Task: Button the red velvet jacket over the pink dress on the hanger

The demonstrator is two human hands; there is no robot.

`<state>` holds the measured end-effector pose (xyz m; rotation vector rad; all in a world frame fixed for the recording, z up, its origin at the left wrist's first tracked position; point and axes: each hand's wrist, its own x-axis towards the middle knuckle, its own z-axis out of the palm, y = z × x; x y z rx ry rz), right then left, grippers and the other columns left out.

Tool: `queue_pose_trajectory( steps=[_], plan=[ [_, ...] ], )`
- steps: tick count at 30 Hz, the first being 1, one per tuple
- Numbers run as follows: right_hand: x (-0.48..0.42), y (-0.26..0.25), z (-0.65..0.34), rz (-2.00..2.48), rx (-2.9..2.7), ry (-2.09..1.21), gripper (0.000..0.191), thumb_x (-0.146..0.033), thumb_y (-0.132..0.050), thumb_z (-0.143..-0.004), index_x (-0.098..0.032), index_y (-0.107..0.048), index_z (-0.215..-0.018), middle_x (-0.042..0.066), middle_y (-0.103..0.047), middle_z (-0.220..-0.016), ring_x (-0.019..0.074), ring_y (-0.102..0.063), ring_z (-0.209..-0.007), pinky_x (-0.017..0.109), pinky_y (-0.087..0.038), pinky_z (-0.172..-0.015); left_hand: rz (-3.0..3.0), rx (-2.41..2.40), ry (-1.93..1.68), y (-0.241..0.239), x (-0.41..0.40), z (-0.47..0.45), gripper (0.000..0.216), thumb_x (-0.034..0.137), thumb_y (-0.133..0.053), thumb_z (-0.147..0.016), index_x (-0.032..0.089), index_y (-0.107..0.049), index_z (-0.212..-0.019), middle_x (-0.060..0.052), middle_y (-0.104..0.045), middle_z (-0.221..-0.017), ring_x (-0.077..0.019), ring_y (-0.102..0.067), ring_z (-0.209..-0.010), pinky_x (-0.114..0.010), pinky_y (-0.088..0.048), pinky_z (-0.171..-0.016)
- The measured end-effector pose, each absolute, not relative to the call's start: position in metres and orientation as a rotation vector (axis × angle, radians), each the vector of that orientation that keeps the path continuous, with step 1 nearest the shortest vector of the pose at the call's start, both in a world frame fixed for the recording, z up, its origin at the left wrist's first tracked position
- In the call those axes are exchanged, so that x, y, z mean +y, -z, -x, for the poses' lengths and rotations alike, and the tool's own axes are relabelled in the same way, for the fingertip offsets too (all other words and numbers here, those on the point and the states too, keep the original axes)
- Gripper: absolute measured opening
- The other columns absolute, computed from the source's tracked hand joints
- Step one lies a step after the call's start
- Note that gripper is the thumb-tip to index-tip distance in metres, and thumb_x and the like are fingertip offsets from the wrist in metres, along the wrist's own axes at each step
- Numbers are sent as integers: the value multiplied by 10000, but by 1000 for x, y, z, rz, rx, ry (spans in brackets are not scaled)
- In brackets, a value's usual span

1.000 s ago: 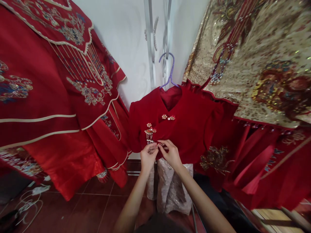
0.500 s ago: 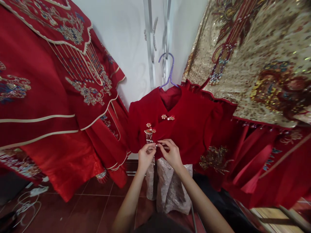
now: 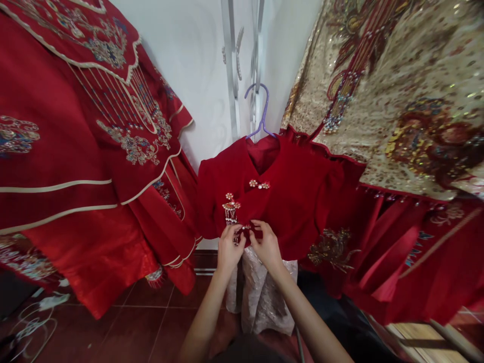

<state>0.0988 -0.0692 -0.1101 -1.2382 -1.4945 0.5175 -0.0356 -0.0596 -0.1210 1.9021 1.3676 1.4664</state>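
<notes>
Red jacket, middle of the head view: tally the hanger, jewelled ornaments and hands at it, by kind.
Purple hanger: 1
Tasselled ornament: 1
Jewelled clasps: 2, the lower one partly hidden
Hands: 2, left hand and right hand
Total: 6

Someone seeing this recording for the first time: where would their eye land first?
Probably on the short red jacket in the middle, hung from a purple hanger, with the left hand and right hand at a small jewelled clasp near its lower edge. Next, perhaps, the gold sequinned garment at upper right, and the large embroidered red outfit filling the left side.
</notes>
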Motion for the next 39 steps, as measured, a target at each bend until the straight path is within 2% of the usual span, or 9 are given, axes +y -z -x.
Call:
queue_pose_trajectory(
  steps=[4,9,14,23,27,30,39],
  plan=[
    [-62,120,-96,1179,-1474,-592,260,-278,-511,-881,-154,-587,-1097,121,-648,-1080,214,-639,-989,372,-568,-834,-2015,1368,-1442,123,-58,39,135,210,-535,-893,204,-625,-994,-52,-628,-972,-156,-630,-883,-304,-544,-818],
    [-60,120,-97,1131,-1434,-689,151,-305,-570,-853,-181,-593,-937,65,-659,-935,177,-658,-871,323,-582,-777,-2143,1332,-1518,122,-59,47,99,262,-552,-910,209,-630,-939,-44,-653,-945,-163,-625,-913,-305,-511,-845],
    [-60,118,-98,1144,-1397,-760,164,-336,-604,-838,-177,-598,-880,50,-667,-846,167,-666,-791,307,-577,-742,-2115,1388,-1517,122,-62,47,118,287,-534,-921,202,-615,-914,-35,-653,-882,-154,-625,-837,-279,-500,-780],
    [-67,107,-107,1123,-1339,-977,282,-401,-713,-738,-164,-633,-867,63,-686,-829,177,-666,-782,315,-548,-749,-1462,1297,-1579,116,-59,38,264,442,-601,-851,180,-637,-844,-19,-684,-740,-147,-661,-697,-247,-532,-675],
    [-81,86,-129,999,-1407,-1316,322,-379,-787,-665,-160,-651,-858,38,-687,-789,151,-650,-728,303,-532,-733,-1281,1190,-1738,88,-40,39,335,478,-652,-793,171,-703,-917,-58,-726,-910,-171,-673,-833,-271,-540,-757],
    [-93,70,-141,904,-1448,-1481,297,-351,-788,-688,-166,-654,-878,12,-679,-772,122,-634,-699,282,-518,-725,-1104,1093,-1790,69,-28,37,375,475,-698,-747,172,-727,-967,-77,-729,-1017,-186,-675,-909,-291,-537,-805],
    [-103,61,-139,879,-1457,-1439,263,-321,-788,-709,-169,-657,-880,4,-666,-780,106,-609,-718,267,-482,-747,-781,962,-1745,55,-27,31,375,428,-772,-655,142,-741,-895,-83,-748,-893,-136,-676,-729,-225,-500,-656]
  ],
)
